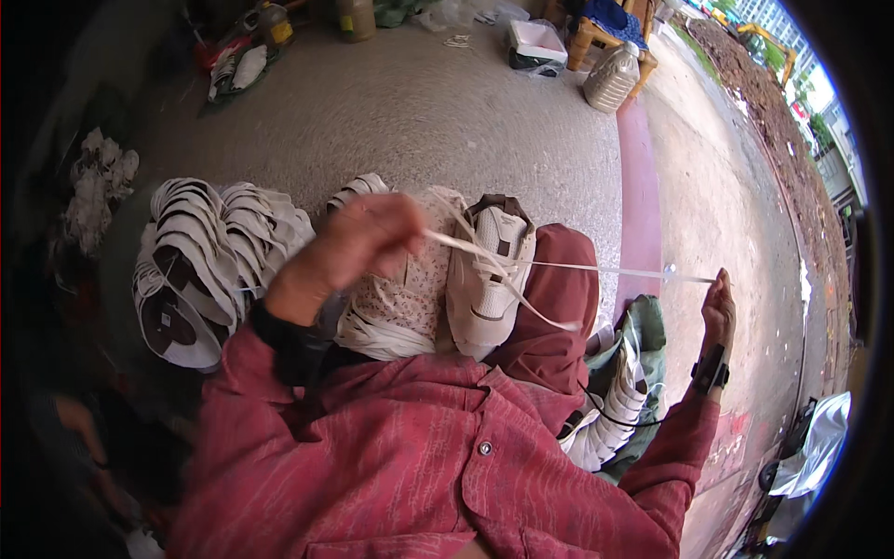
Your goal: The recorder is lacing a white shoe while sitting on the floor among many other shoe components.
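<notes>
A white-and-beige sneaker upper (486,289) rests on my lap, its dark collar lining facing away from me. Out to the right, my right hand (717,312) pinches the end of a white shoelace (619,271), pulled taut from the upper. My left hand (372,238), smeared by motion, is closed on a lace strand left of the upper. Loose lace ends hang across the upper and over my right thigh. Flower-patterned cloth (391,303) covers my left thigh, with a bundle of white laces (386,337) on it.
Stacked pale uppers (209,265) stand at my left. More uppers (615,415) lie at my right beside green cloth (644,335). Farther off are a large plastic jug (611,79), a white tub (537,40) and a bamboo chair (585,42).
</notes>
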